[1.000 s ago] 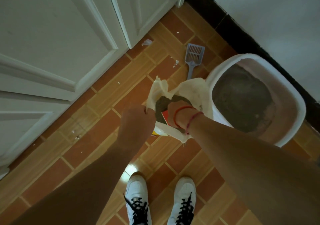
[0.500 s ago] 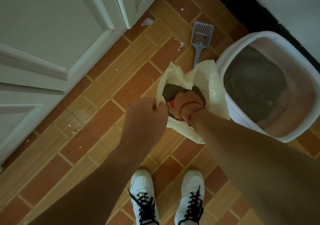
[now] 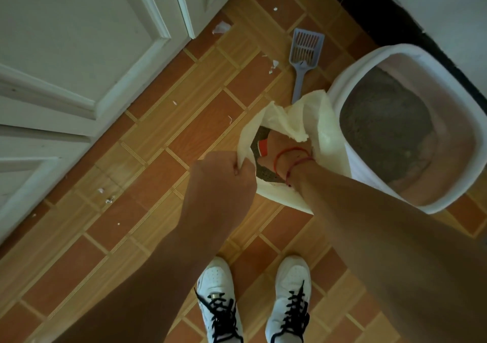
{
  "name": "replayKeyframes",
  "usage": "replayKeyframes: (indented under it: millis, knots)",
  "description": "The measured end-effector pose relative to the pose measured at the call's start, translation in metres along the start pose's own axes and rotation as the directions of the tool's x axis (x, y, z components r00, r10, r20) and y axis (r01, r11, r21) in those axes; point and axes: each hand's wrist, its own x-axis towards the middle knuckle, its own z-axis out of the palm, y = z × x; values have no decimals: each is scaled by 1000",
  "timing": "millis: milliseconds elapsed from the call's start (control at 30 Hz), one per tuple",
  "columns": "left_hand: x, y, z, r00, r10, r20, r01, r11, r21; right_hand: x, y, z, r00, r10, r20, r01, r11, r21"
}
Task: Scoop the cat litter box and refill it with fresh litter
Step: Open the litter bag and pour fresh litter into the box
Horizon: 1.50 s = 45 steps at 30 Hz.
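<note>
A cream litter bag (image 3: 324, 131) stands open on the floor against the white litter box (image 3: 340, 84), which holds grey litter (image 3: 384, 116). My left hand (image 3: 224, 174) is clenched on the bag's near left rim. My right hand (image 3: 283, 150), with red strings on the wrist, reaches down inside the bag's mouth; its fingers are hidden. A small red object (image 3: 262, 146) shows beside that hand, over dark litter in the bag. A grey-blue slotted scoop (image 3: 304, 55) lies on the floor beyond the bag, untouched.
White panelled doors (image 3: 79, 52) fill the left. A white wall with a black skirting (image 3: 390, 8) runs behind the box. Small white scraps (image 3: 221, 27) dot the brown tiled floor. My two white shoes (image 3: 218, 298) stand below the bag.
My right hand has sunk a little deeper into the bag, and the bag's far rim now folds over it. The view has shifted, so bag and box sit further right.
</note>
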Motion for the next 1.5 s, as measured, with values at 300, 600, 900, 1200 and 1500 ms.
replayKeyframes:
  millis: [300, 600, 900, 1200, 1500]
  knots:
    - [-5, -3, 3, 1000, 10, 4, -10, 1000, 12, -4, -5, 14, 989, 34, -146, -16, 992, 123]
    - [-10, 6, 3, 999, 23, -41, -20, 998, 58, -13, 15, -11, 994, 85, 73, -108, 902, 418]
    - [-13, 13, -1, 998, 7, -55, 1, 990, 141, -67, 18, -43, 1000, 13, -14, -4, 864, 503]
    - [-12, 23, -2, 986, -145, -83, 156, 977, 143, -123, 38, -83, 990, -137, -17, 118, 771, 626]
    - [-11, 35, 10, 981, -154, -116, 173, 969, 176, -166, 93, -113, 974, -201, -101, 158, 292, 943]
